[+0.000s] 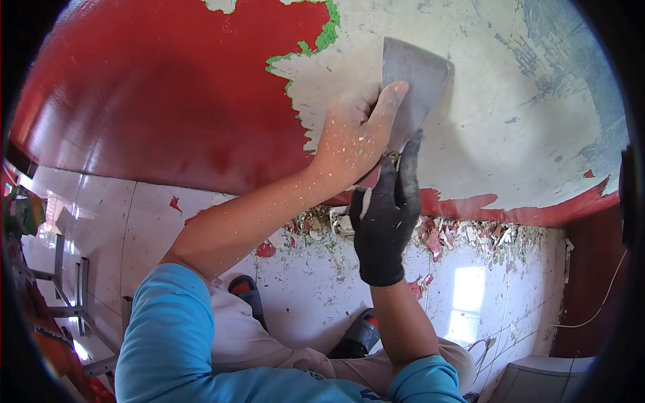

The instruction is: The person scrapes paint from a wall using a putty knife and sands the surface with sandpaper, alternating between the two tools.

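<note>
A broad metal scraper (418, 77) is up against the wall, its wide blade edge pointing upward. My bare left hand (356, 138), dusted with pale flecks, is closed on the lower blade with the thumb laid along its face; its other fingers are hidden behind. Just below, my right hand (386, 225) in a black glove is closed around the handle, which is mostly covered. Red paint (175, 87) coats the wall to the left, ending in a ragged, green-edged border. Around the blade the wall surface (497, 121) is pale and bare, with grey scuffs.
Paint chips (440, 235) lie heaped along the foot of the wall on white floor tiles (302, 289). A metal frame (80, 295) stands at the left. A pale cable (608, 295) hangs at the right, above a grey box-like object (544, 379).
</note>
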`<state>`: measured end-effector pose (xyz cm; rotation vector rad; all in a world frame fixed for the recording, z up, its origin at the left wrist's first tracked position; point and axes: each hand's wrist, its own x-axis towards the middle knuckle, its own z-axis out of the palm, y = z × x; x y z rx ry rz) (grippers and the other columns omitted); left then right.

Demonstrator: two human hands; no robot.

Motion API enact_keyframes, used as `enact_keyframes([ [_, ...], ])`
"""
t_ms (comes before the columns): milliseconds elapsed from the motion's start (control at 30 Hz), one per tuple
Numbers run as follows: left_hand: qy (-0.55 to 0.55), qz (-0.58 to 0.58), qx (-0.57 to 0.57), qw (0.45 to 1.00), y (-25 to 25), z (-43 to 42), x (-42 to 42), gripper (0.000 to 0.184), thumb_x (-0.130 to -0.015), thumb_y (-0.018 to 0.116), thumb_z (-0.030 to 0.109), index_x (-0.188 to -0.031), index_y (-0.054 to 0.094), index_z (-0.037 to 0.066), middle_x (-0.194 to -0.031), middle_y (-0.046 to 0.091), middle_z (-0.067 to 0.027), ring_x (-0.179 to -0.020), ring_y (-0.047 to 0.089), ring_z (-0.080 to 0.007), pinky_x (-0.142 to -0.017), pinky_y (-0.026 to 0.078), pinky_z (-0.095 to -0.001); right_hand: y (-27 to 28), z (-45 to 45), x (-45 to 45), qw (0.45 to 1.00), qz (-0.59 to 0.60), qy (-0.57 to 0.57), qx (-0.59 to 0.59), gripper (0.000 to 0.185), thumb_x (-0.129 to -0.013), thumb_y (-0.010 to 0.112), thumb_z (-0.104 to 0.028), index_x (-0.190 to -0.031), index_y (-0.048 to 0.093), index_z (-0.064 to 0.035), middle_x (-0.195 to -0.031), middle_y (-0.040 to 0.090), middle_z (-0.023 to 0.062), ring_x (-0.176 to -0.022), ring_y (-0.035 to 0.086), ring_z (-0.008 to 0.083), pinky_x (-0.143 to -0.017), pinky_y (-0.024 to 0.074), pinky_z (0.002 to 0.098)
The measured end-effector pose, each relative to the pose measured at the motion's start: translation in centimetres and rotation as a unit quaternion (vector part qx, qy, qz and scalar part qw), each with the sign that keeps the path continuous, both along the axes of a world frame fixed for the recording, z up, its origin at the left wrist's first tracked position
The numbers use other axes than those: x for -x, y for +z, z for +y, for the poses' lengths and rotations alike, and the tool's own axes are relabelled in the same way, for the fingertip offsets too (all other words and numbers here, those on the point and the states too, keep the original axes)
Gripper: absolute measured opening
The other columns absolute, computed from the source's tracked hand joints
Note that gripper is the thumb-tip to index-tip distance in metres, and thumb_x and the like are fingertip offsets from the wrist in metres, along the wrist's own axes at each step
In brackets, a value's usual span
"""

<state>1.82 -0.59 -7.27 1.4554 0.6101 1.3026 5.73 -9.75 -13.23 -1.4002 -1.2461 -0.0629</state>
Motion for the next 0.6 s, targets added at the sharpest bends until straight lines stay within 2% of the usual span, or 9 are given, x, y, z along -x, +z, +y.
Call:
enact_keyframes([
  [100, 0.022, -0.016, -0.028, 0.999, -0.7, 0.1, -0.3, 0.039, -0.094, 0.051, 0.029, -0.069, 0.053, -0.001, -0.049, 0.046, -0.0014, -0.030, 0.038, -0.0075, -0.028, 0.028, -0.0270, 0.2, -0.2, 0.5, 0.980, 0.189, 0.060, 0.016, 0.054, -0.094, 0.045, -0.004, -0.143, 0.023, -0.0002, -0.090, 0.056, 0.0027, -0.072, 0.050, 0.0047, -0.060, 0.0417, 0.0191],
  [233, 0.003, 0.007, 0.013, 1.000, -1.5, -0.6, 0.2, 0.041, -0.094, 0.052, 0.029, -0.067, 0.052, -0.002, -0.049, 0.044, -0.0013, -0.034, 0.038, -0.0068, -0.032, 0.029, -0.0282, 0.7, 0.2, 1.2, 0.899, 0.415, 0.137, 0.022, 0.054, -0.094, 0.044, -0.005, -0.144, 0.023, -0.0019, -0.083, 0.054, -0.0002, -0.065, 0.048, 0.0026, -0.052, 0.0395, 0.0171],
  [333, -0.004, -0.022, 0.039, 0.999, -2.1, -0.2, -0.2, 0.041, -0.094, 0.052, 0.029, -0.067, 0.052, -0.002, -0.049, 0.044, -0.0010, -0.034, 0.037, -0.0065, -0.032, 0.029, -0.0284, 1.2, 0.4, 1.2, 0.915, 0.380, 0.131, 0.027, 0.054, -0.094, 0.044, -0.004, -0.143, 0.023, -0.0010, -0.085, 0.055, 0.0012, -0.067, 0.049, 0.0035, -0.055, 0.0402, 0.0176],
  [400, 0.034, -0.022, -0.065, 0.997, -2.2, 0.6, -0.5, 0.039, -0.094, 0.051, 0.029, -0.069, 0.053, 0.000, -0.049, 0.043, 0.0001, -0.038, 0.038, -0.0044, -0.033, 0.028, -0.0263, 1.4, 0.5, 1.2, 0.929, 0.347, 0.121, 0.032, 0.054, -0.093, 0.045, -0.004, -0.143, 0.024, -0.0001, -0.088, 0.055, 0.0025, -0.069, 0.049, 0.0044, -0.058, 0.0409, 0.0182],
  [533, 0.019, -0.048, -0.050, 0.997, -0.5, 0.2, -0.1, 0.039, -0.095, 0.050, 0.030, -0.070, 0.054, 0.001, -0.050, 0.045, 0.0005, -0.040, 0.039, -0.0030, -0.034, 0.027, -0.0242, 1.7, 0.6, 1.2, 0.955, 0.275, 0.106, 0.031, 0.054, -0.093, 0.045, -0.002, -0.143, 0.024, 0.0018, -0.093, 0.056, 0.0052, -0.074, 0.051, 0.0062, -0.064, 0.0423, 0.0193],
  [600, 0.009, -0.035, 0.020, 0.999, -0.2, -0.4, 0.5, 0.039, -0.095, 0.051, 0.031, -0.069, 0.055, 0.001, -0.050, 0.045, 0.0015, -0.045, 0.039, -0.0018, -0.037, 0.028, -0.0230, 1.8, 0.6, 1.2, 0.966, 0.235, 0.102, 0.024, 0.055, -0.092, 0.045, -0.001, -0.142, 0.024, 0.0027, -0.095, 0.057, 0.0065, -0.077, 0.051, 0.0071, -0.067, 0.0430, 0.0199],
])
